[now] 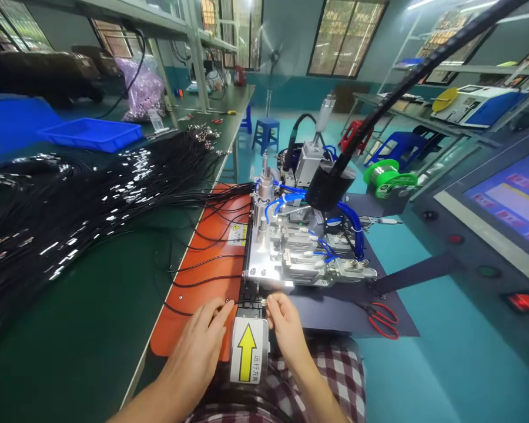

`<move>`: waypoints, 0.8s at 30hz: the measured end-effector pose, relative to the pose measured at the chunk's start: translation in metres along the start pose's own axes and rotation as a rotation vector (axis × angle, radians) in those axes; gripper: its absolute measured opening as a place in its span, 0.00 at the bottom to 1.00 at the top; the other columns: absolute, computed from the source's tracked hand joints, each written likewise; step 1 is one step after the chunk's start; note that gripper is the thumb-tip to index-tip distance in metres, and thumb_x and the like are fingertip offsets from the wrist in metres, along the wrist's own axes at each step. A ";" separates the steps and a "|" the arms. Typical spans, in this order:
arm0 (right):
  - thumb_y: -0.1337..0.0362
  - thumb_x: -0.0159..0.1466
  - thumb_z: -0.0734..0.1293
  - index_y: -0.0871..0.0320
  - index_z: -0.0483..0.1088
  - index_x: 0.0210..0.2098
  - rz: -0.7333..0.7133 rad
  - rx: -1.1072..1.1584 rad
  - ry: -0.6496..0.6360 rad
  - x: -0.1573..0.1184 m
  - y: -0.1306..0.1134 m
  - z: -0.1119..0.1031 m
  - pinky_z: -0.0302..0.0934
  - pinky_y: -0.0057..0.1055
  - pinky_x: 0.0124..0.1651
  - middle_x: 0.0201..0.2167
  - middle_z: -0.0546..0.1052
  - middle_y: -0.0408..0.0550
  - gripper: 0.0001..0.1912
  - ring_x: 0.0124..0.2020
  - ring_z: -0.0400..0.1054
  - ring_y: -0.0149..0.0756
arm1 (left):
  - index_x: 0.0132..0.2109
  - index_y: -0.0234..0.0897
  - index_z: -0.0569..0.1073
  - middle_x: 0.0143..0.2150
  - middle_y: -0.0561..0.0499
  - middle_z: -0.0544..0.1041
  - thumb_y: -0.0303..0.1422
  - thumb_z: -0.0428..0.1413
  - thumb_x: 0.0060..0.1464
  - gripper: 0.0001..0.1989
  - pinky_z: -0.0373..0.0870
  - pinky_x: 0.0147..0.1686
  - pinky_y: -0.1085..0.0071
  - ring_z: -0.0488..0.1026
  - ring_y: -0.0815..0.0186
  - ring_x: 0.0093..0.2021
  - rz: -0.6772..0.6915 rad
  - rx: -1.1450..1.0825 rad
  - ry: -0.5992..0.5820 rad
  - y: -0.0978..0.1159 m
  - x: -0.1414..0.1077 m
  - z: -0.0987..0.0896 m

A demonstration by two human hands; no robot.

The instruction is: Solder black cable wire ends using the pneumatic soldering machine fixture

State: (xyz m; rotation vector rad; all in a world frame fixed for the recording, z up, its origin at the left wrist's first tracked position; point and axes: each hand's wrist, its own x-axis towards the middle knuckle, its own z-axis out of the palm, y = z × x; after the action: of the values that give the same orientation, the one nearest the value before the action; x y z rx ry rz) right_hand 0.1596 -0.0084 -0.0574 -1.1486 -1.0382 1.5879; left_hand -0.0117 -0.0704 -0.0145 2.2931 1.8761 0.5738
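Note:
My left hand (205, 329) is closed, pinching a thin black cable (193, 315) over the orange plate (167, 338). Across the black track (249, 312) from it, my right hand (286, 323) pinches the small shiny end (263, 302) of the cable. The end's exact shape is too small to tell. Just beyond my fingers stands the silver machine (264, 252) with blue air tubes, several more black cables running into its left side. A label with a yellow arrow (247, 352) covers the near end of the track.
A large bundle of black cables (127, 182) lies on the green table at left, near a blue tray (94, 134). Red-handled scissors (384, 320) rest on the dark plate at right. A black lamp arm (379, 106) hangs over the machine; a control panel (489, 252) stands at far right.

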 end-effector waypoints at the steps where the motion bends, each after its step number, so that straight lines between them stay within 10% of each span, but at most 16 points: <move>1: 0.48 0.61 0.62 0.56 0.58 0.24 -0.004 0.001 0.000 0.000 0.001 0.000 0.49 0.26 0.24 0.18 0.58 0.36 0.19 0.18 0.50 0.27 | 0.60 0.38 0.62 0.54 0.43 0.70 0.26 0.44 0.59 0.22 0.70 0.49 0.63 0.68 0.60 0.53 -0.001 0.088 -0.011 -0.002 -0.007 0.001; 24: 0.43 0.57 0.64 0.60 0.66 0.28 0.072 0.062 0.240 -0.018 0.014 -0.033 0.51 0.25 0.25 0.19 0.63 0.38 0.23 0.19 0.55 0.27 | 0.63 0.47 0.60 0.62 0.54 0.65 0.36 0.45 0.60 0.24 0.70 0.50 0.64 0.64 0.59 0.58 0.136 0.401 0.027 -0.032 -0.011 0.009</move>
State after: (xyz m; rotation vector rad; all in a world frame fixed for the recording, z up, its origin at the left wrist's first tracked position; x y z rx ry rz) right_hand 0.1919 -0.0252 -0.0735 -1.3105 -0.7938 1.4833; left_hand -0.0392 -0.0728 -0.0359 2.6852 2.0121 0.2586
